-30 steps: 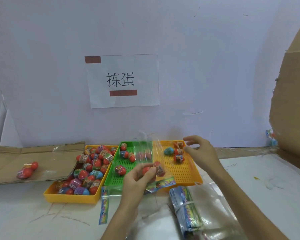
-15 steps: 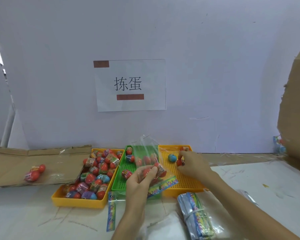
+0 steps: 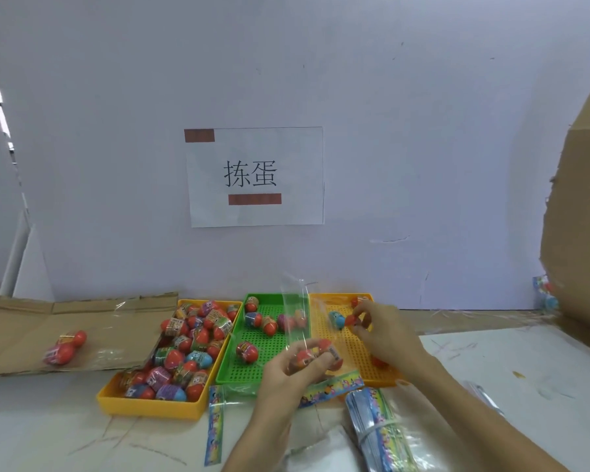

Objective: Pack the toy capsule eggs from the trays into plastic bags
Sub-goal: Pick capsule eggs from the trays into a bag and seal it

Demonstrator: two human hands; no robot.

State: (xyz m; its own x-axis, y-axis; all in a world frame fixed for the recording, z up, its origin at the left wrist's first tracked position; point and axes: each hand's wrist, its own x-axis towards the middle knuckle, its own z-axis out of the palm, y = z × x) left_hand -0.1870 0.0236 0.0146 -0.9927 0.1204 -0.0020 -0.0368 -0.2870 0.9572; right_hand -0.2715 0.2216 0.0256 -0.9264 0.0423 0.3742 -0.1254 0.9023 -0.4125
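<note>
- Missing the mouth of the plastic bag (image 3: 295, 315) is, in my judgement, the main risk. The bag stands up from the left hand (image 3: 286, 373), its film is thin and soft, and the open top leans a little. If the film folds together when an egg arrives, the egg may hit the edge and drop back into a tray or roll on the table.
- The red egg (image 3: 349, 320) is held by fingertips only, and its shell looks smooth, so it could slip on the way across to the bag.
- The eggs in the bag (image 3: 315, 352) sit low. A looser hold there could let the bag sag and close its mouth.
- Left hand: fingers and thumb are curled round the lower part of the bag and grip the eggs through the film, over the near part of the green tray (image 3: 266, 362).
- Right hand (image 3: 385, 335): thumb and first fingers pinch the red egg and the other fingers are bent. It is over the right yellow tray (image 3: 334, 349), just beside a blue egg (image 3: 335, 318). I cannot tell if the red egg is lifted off the tray.
- Most eggs are piled in the left yellow tray (image 3: 150, 408), and a few lie in the green one.
- One filled bag (image 3: 63, 347) lies on the cardboard (image 3: 21, 321), well apart from the trays.
</note>
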